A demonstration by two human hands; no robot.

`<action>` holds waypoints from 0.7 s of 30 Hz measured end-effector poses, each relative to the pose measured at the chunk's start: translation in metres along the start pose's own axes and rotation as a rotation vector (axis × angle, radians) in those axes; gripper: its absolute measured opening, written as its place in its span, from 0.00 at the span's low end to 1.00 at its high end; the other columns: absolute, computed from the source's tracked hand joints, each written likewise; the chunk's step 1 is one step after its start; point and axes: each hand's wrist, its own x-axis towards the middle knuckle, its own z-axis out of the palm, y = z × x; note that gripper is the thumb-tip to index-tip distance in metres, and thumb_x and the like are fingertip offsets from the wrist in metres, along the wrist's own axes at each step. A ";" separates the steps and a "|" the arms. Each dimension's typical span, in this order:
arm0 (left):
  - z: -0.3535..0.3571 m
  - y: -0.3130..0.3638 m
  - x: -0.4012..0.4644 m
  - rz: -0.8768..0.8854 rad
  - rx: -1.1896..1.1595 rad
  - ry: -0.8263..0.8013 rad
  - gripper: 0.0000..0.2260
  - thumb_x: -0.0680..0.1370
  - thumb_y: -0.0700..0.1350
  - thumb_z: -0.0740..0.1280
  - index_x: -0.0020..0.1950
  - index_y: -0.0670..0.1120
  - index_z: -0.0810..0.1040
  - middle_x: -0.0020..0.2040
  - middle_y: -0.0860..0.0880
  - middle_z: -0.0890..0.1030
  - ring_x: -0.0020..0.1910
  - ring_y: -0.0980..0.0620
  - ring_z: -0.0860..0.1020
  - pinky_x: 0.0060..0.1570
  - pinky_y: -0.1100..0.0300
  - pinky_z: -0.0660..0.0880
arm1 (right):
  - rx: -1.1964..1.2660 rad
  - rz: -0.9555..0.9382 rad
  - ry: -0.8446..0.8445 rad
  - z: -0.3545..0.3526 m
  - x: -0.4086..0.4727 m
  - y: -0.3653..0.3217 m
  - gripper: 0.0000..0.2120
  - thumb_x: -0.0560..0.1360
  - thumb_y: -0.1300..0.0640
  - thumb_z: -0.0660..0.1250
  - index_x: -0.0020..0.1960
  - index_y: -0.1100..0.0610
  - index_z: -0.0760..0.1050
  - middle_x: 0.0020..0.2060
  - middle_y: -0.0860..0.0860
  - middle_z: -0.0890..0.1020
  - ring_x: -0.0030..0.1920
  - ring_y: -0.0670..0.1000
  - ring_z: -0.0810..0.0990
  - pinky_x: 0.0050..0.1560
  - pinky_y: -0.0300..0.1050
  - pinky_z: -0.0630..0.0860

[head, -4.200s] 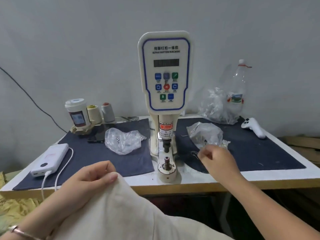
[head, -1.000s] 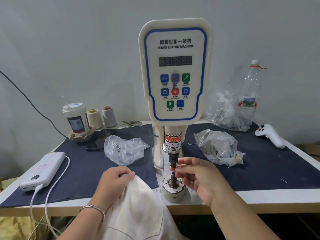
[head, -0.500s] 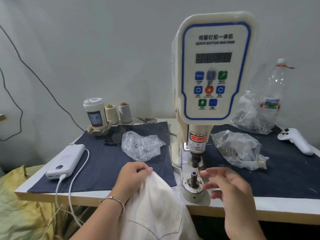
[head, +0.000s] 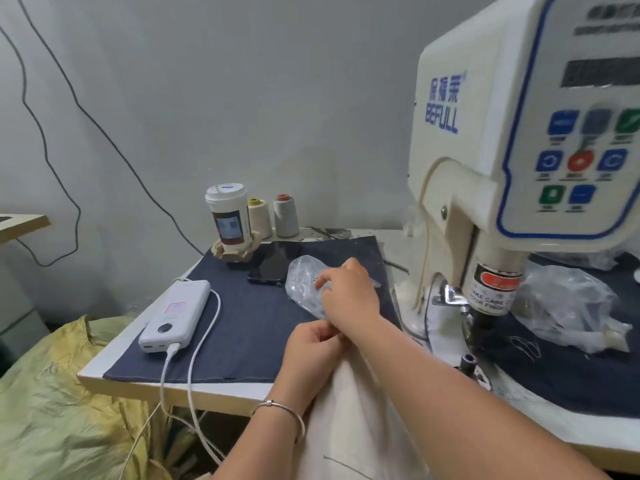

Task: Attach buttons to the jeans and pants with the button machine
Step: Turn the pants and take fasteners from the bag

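Button machine [head: 512, 140] fills the space to the right of both hands, cream body, blue-edged control panel. Its lower post [head: 470, 360] stands just right of the right forearm.

Table [head: 221, 391] under dark blue cloth [head: 249, 327] spreads beneath and to the left of the hands.

Cream pants [head: 349, 427] hang off the table's front edge, directly below the left hand [head: 311, 348], whose fingers are curled and gripping the fabric's top fold. Bracelet on that wrist.

Right hand [head: 349, 292] reaches across above the left one, fingers bent down onto a clear plastic bag [head: 304, 289]; thumb and forefinger appear to pinch the plastic, though I cannot tell for sure.

Power bank [head: 176, 317] with white cable lies well left of the hands. Phone [head: 273, 265] just beyond the bag. Cup [head: 228, 220] and two thread spools [head: 285, 214] farther back. A second bag [head: 568, 306] sits right of the machine.
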 end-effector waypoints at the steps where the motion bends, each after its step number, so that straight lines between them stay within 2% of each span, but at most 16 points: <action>1: -0.001 -0.003 0.001 -0.001 0.005 0.007 0.05 0.75 0.38 0.71 0.42 0.37 0.85 0.40 0.41 0.84 0.41 0.51 0.75 0.44 0.55 0.71 | -0.086 0.028 -0.053 0.008 0.012 -0.001 0.16 0.77 0.62 0.58 0.57 0.50 0.79 0.61 0.53 0.67 0.65 0.54 0.66 0.58 0.51 0.72; 4: -0.002 -0.009 0.004 0.012 0.030 0.000 0.07 0.76 0.40 0.69 0.43 0.38 0.84 0.39 0.45 0.83 0.40 0.54 0.75 0.43 0.57 0.71 | -0.203 0.141 -0.113 0.026 0.044 0.003 0.18 0.79 0.61 0.55 0.67 0.55 0.72 0.65 0.54 0.66 0.65 0.57 0.69 0.59 0.51 0.71; 6: -0.003 -0.010 0.006 0.029 0.025 -0.008 0.11 0.74 0.44 0.69 0.42 0.34 0.81 0.37 0.47 0.78 0.39 0.53 0.72 0.42 0.56 0.68 | -0.257 0.166 -0.088 0.031 0.056 0.004 0.18 0.80 0.61 0.54 0.68 0.57 0.70 0.66 0.54 0.66 0.65 0.58 0.70 0.62 0.54 0.71; 9: -0.005 -0.012 0.008 0.044 0.020 0.007 0.15 0.75 0.43 0.70 0.39 0.31 0.75 0.35 0.46 0.73 0.38 0.53 0.67 0.40 0.56 0.64 | -0.397 0.085 -0.087 0.034 0.069 0.000 0.16 0.79 0.61 0.60 0.66 0.55 0.74 0.65 0.55 0.66 0.63 0.57 0.70 0.59 0.48 0.70; 12: -0.005 -0.012 0.007 0.053 0.045 0.011 0.16 0.76 0.43 0.71 0.36 0.33 0.73 0.32 0.46 0.70 0.36 0.53 0.65 0.38 0.57 0.63 | -0.457 0.050 -0.105 0.036 0.077 -0.001 0.15 0.77 0.61 0.63 0.63 0.54 0.77 0.63 0.55 0.67 0.61 0.56 0.71 0.53 0.46 0.70; 18: -0.006 -0.010 0.006 0.063 0.062 0.011 0.16 0.77 0.45 0.71 0.33 0.39 0.74 0.30 0.49 0.70 0.33 0.55 0.65 0.33 0.61 0.64 | -0.514 0.058 -0.102 0.040 0.086 -0.001 0.14 0.76 0.60 0.64 0.62 0.57 0.76 0.63 0.55 0.67 0.60 0.56 0.72 0.48 0.46 0.67; 21: -0.007 -0.009 0.005 0.065 0.061 0.009 0.15 0.77 0.46 0.72 0.33 0.40 0.76 0.31 0.49 0.71 0.33 0.55 0.66 0.34 0.60 0.64 | -0.536 0.071 -0.108 0.039 0.089 0.001 0.16 0.75 0.61 0.65 0.63 0.57 0.75 0.63 0.55 0.67 0.60 0.56 0.72 0.47 0.47 0.68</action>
